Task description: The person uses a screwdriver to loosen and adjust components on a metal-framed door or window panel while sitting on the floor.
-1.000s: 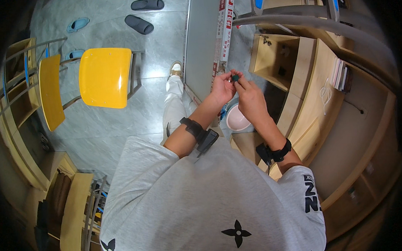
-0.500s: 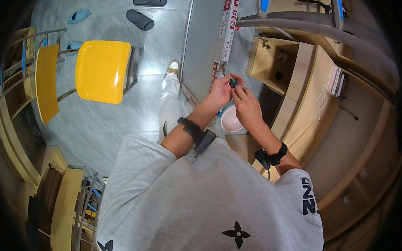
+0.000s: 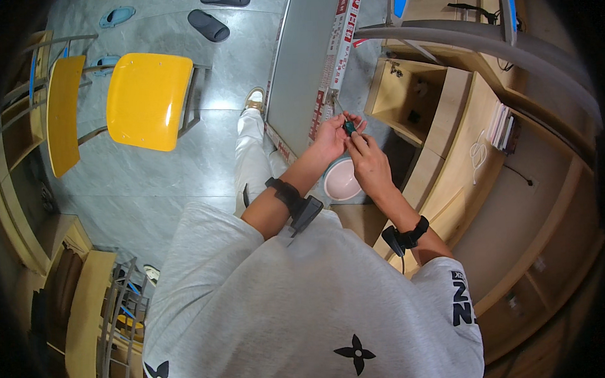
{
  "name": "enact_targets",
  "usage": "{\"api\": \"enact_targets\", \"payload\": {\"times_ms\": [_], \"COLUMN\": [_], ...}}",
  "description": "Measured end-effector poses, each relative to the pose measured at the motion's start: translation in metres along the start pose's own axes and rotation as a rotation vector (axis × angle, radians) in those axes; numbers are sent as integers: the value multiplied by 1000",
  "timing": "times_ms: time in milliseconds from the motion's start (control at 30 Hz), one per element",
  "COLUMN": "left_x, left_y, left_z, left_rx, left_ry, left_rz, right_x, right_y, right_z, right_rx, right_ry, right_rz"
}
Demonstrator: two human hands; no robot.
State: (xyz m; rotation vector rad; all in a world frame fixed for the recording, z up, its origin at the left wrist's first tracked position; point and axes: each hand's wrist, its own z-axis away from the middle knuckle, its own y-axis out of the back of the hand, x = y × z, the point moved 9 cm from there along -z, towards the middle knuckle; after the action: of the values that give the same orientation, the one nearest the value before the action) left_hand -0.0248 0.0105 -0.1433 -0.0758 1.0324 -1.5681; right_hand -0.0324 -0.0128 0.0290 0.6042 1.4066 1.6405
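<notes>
In front of me, both hands are gathered around a screwdriver with a dark green handle (image 3: pixel 349 127). My right hand (image 3: pixel 370 161) has its fingers closed on the handle's near end. Curled around the handle from the other side is my left hand (image 3: pixel 330 137), its fingertips showing just beyond the green part. The thin metal shaft points away from me, toward a small metal fitting on the edge of a grey door (image 3: pixel 305 62). That edge carries red-and-white printed film. Whether the tip touches the fitting is too small to tell.
Below my hands stands a pink basin (image 3: pixel 343 179). A yellow chair (image 3: pixel 149 101) is at the left, with dark slippers (image 3: pixel 209 25) and pale blue shoes (image 3: pixel 116 17) on the tiled floor. To the right are an open wooden cabinet (image 3: pixel 406 95), a desk and books (image 3: pixel 502 127).
The whole view has shifted slightly, with the chair and door a little further left and up. Both hands stay on the screwdriver, whose handle now shows more plainly.
</notes>
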Motion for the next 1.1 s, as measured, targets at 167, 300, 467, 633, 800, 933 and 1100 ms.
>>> {"api": "enact_targets", "payload": {"times_ms": [167,300,467,633,800,933,1100], "left_x": [2,0,8,1,1,0,-2], "left_y": [-14,-29,-32,-57,-65,-61,-67], "left_z": [-4,-3,-11,3,3,0,3], "left_rx": [-69,-122,-121,-131,-175,-156,-143], "left_ry": [-40,-6,-114,-42,-107,-145,-220], "left_rz": [-58,-66,-78,5,12,-93,-42], "right_x": [21,53,43,55,52,33,60], "right_y": [19,31,64,52,63,76,59], "right_z": [-10,-28,-40,-42,-53,-59,-66], "right_rx": [103,123,123,12,39,122,-69], "right_ry": [-55,-212,-236,-251,-365,-95,-342], "right_rz": [-178,-328,-302,-115,-162,-113,-31]}}
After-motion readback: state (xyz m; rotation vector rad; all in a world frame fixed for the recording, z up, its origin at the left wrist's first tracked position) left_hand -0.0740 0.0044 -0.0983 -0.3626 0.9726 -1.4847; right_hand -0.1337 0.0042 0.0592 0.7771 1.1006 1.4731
